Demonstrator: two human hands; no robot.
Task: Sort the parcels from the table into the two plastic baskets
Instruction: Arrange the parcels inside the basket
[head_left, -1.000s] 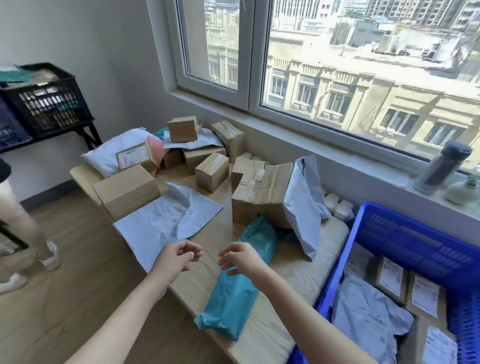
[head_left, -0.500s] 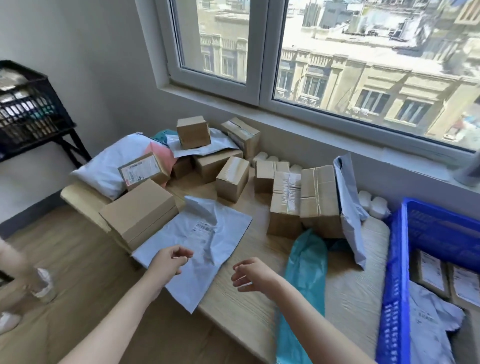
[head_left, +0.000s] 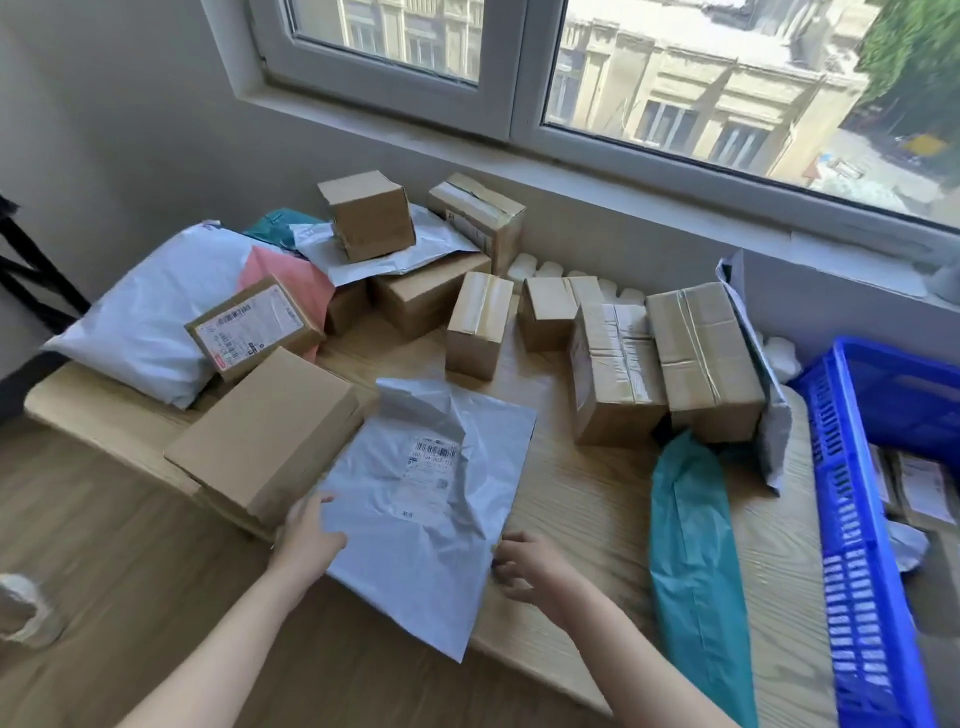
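Observation:
A white-grey mailer bag (head_left: 415, 493) with a barcode label lies crumpled at the table's (head_left: 587, 499) front edge and overhangs it. My left hand (head_left: 306, 540) grips the bag's left edge, its fingers hidden beneath the plastic. At the bag's right edge, my right hand (head_left: 524, 564) pinches the plastic with curled fingers. A blue plastic basket (head_left: 852, 519) with several parcels inside stands at the right. The second basket is out of view.
A flat cardboard box (head_left: 270, 436) sits right beside my left hand. A teal bag (head_left: 696, 561) lies lengthwise between my right hand and the basket. Several taped boxes (head_left: 660, 369) and soft mailers (head_left: 150, 312) crowd the back of the table under the window.
Both hands have moved forward from hovering over the table onto the white-grey mailer bag and now hold its two side edges. My view has shifted left and closer.

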